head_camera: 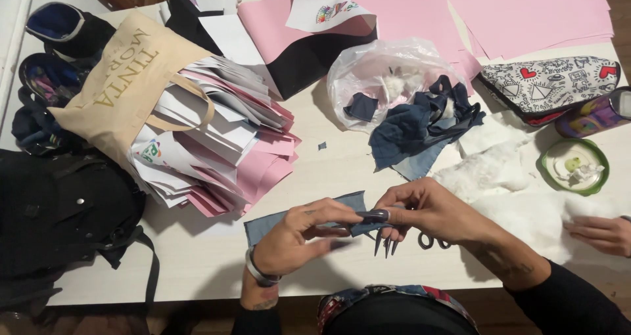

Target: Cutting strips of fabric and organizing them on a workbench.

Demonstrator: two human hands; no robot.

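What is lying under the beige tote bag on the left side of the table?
The beige tote bag rests on a fanned pile of white and pink paper sheets, whose edges stick out to the right. How far the pile reaches beneath the bag is covered.

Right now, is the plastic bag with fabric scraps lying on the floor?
No, the plastic bag rests on the white table, above both hands that hold a blue fabric strip.
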